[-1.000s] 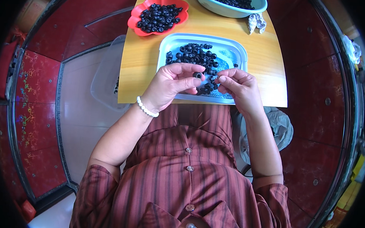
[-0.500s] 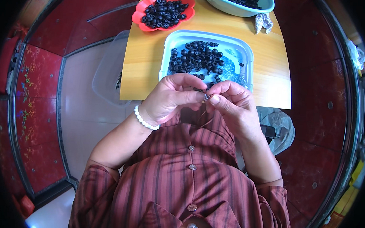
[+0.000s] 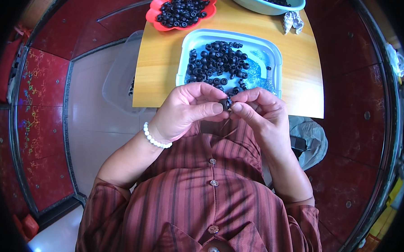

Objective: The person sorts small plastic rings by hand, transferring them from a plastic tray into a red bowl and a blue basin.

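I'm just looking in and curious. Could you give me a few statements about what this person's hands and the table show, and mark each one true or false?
1. Both hands pinch one small black ring between them. True: the left hand and right hand meet on the black ring, held just in front of the table's near edge.
2. The rectangular tray is red. False: the tray is pale blue; the red dish is flower-shaped.
3. The left wrist wears a white bead bracelet. True.
4. The wooden table carries only one container. False: a tray, a red dish and a teal bowl sit on it.
5. The red dish is empty. False: it holds black rings.
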A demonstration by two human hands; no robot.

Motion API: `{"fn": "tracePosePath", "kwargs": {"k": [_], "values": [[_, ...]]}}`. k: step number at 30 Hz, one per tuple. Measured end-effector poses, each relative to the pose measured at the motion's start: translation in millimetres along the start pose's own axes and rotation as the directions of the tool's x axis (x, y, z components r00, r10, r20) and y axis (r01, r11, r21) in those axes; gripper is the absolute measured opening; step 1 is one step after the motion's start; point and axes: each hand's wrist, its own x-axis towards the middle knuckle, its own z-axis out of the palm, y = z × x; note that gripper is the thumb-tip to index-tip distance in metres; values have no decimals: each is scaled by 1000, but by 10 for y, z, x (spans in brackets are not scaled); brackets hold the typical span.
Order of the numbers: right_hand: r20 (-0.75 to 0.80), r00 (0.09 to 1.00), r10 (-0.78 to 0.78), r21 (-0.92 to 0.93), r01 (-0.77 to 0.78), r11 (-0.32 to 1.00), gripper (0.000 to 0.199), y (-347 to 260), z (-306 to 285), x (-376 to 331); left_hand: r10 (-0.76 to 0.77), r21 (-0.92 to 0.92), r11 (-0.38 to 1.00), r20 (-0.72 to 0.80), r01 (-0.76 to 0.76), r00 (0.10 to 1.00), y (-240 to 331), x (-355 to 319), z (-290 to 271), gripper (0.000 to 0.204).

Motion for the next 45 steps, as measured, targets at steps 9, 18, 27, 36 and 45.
{"fn": "tracePosePath", "kwargs": {"k": [9, 18, 27, 36, 45], "values": [[222, 965, 142, 152, -178, 972, 14, 65, -152, 28, 29, 218, 976, -23, -24, 999, -63, -136, 80, 16], [337, 899, 281, 158, -348, 924, 18, 292, -81, -8, -22, 140, 990, 26, 18, 999, -295, -232, -166, 17], [342, 888, -308, -919, 385, 89, 8, 280, -502, 761, -128, -556, 823, 20, 117, 992, -261, -165, -331, 28], [208, 947, -246, -826, 304, 474, 13, 176, -298, 692, -45, -524, 848, 78, 79, 996, -199, -184, -318, 29], [123, 983, 132, 57, -140, 989, 15, -33, -77, 166, 10, -405, 914, 73, 21, 997, -143, -220, -125, 30]]}}
